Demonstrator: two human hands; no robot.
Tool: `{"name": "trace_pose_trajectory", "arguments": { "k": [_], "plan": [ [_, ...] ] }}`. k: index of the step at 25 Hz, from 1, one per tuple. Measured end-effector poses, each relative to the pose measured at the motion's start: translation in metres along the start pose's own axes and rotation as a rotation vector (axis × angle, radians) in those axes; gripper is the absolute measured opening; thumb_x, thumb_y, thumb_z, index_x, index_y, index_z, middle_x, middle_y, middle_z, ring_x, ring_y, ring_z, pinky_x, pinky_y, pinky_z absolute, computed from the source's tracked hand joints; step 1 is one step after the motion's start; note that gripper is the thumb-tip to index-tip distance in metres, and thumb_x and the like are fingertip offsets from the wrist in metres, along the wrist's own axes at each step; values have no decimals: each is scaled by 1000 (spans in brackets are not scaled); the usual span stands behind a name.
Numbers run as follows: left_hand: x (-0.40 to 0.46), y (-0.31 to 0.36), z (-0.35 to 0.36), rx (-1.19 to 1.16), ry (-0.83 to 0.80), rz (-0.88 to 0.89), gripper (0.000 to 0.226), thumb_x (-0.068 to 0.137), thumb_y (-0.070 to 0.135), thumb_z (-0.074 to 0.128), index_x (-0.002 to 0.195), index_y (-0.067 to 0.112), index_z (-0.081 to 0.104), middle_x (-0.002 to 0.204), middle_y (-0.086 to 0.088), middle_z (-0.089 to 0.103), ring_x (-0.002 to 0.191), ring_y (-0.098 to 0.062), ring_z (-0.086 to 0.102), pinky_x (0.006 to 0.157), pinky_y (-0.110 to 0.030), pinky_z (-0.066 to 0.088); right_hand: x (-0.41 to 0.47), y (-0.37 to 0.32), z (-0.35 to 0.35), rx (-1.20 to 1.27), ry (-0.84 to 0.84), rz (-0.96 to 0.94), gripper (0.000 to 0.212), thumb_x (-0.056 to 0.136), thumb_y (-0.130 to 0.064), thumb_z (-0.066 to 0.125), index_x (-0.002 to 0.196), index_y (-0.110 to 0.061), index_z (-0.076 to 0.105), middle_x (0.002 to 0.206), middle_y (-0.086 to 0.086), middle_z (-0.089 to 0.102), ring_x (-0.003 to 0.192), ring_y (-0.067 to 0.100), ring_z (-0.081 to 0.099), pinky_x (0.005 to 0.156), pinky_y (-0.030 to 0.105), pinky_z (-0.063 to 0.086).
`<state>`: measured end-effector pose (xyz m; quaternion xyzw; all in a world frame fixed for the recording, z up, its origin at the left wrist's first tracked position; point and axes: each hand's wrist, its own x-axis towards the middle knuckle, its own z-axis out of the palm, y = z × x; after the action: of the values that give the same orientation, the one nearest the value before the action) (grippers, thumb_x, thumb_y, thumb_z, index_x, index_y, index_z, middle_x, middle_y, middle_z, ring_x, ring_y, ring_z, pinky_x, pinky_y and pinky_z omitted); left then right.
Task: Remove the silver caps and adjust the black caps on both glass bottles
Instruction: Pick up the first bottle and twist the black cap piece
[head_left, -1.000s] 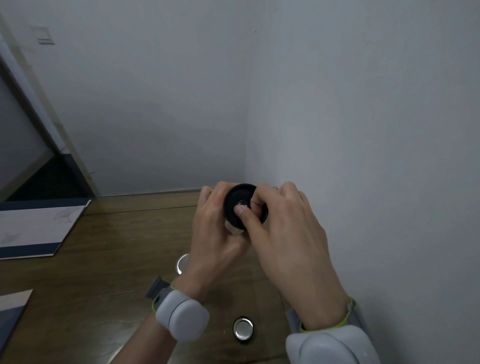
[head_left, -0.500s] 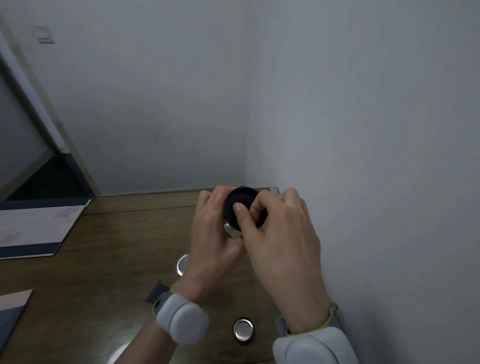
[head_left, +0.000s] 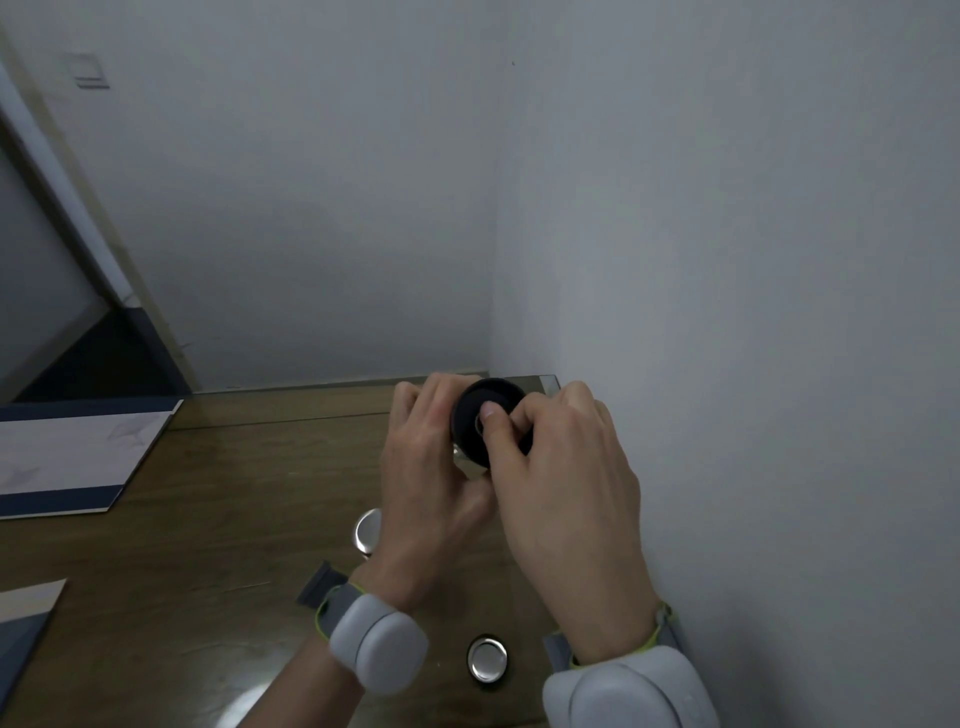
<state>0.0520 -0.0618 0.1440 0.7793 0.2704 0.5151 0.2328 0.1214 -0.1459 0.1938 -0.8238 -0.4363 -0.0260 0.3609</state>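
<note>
Up near the back right corner of the wooden table (head_left: 208, 519), both hands work on 1 glass bottle (head_left: 460, 451), of which only a sliver of clear glass shows below the black cap (head_left: 475, 415). That cap faces the camera, tipped toward the viewer, held above the tabletop close to the white side wall (head_left: 727, 312). From the left, the left hand (head_left: 426, 483) curls its fingers round the cap's rim and the bottle neck, gripping them. From the right, the right hand (head_left: 561, 478) meets it, its thumb tip pressed onto the middle of the cap's face while the other fingers curl over the cap's far edge, so it too is clamped on the cap. A small glint of metal shows at the cap's centre beside the thumb; what it is cannot be told.

On the table lie 2 silver caps: 1 silver cap (head_left: 487, 660) sits near the front edge between the 2 wrists, and a second silver cap (head_left: 368, 531) lies just left of the left hand, partly hidden by it. Each wrist carries a grey wristband device (head_left: 379, 649). At the far left lies a white and navy folder (head_left: 72, 457).
</note>
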Motion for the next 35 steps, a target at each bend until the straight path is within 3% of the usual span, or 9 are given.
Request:
{"name": "trace_pose_trajectory", "arguments": {
  "k": [3,6,8,10,12,16,23,30,35],
  "plan": [
    [-1,-5,-1,-9,-32,-18,19,87,25,67,103,15,68,93,7,62,87,-28,50,72,-44,46,1,2,2,-3,-32,-8,32,99,-55,41,79,-31,47,91,-10,40,90,12,46,61,26,34],
    [2,-7,-4,-76,-119,-43,27,79,20,73,105,16,68,92,17,58,89,-28,52,74,-44,46,7,12,-7,76,-90,-32,29,92,-55,54,78,-30,54,88,-10,45,86,9,50,65,30,38],
    [4,-9,-7,-115,-201,-38,34,74,17,77,107,14,69,95,19,60,92,-30,53,77,-45,48,11,19,-19,141,-95,-106,15,86,-45,68,86,-33,60,90,-13,48,86,5,54,69,28,45],
    [6,-11,-10,-127,-281,-33,40,71,11,79,109,12,69,96,23,61,94,-30,54,79,-48,48,14,24,-31,165,-131,-192,20,82,-32,77,98,-37,66,94,-14,52,89,3,57,72,28,49],
    [8,-13,-12,-138,-341,-34,43,69,11,75,111,12,68,95,29,58,95,-28,54,79,-43,48,18,26,-38,170,-161,-229,25,82,-26,79,101,-39,71,94,-14,55,91,4,58,73,28,50],
    [11,-10,-15,-164,-425,-22,44,69,12,74,112,19,67,96,21,60,98,-21,54,79,-35,48,20,30,-45,175,-182,-239,19,81,-28,80,96,-39,75,90,-13,55,90,5,56,74,29,50],
    [10,-7,-16,-158,-436,-9,42,67,12,72,107,25,65,95,28,57,97,-20,54,78,-38,48,21,33,-48,277,-247,-175,17,79,-25,82,91,-36,78,87,-9,59,87,9,58,75,32,49],
    [5,-2,-11,-178,-332,-58,42,66,14,71,106,23,66,98,24,60,93,-30,62,76,-51,52,19,32,-40,368,-241,-91,13,78,-23,82,85,-33,78,82,-8,59,83,11,58,71,35,48],
    [3,-4,-13,-159,-380,-75,43,65,16,72,107,22,66,95,31,57,93,-24,60,75,-42,51,20,34,-41,311,-281,-90,15,76,-25,85,85,-33,77,81,-9,58,80,11,57,72,37,50]
  ]
}}
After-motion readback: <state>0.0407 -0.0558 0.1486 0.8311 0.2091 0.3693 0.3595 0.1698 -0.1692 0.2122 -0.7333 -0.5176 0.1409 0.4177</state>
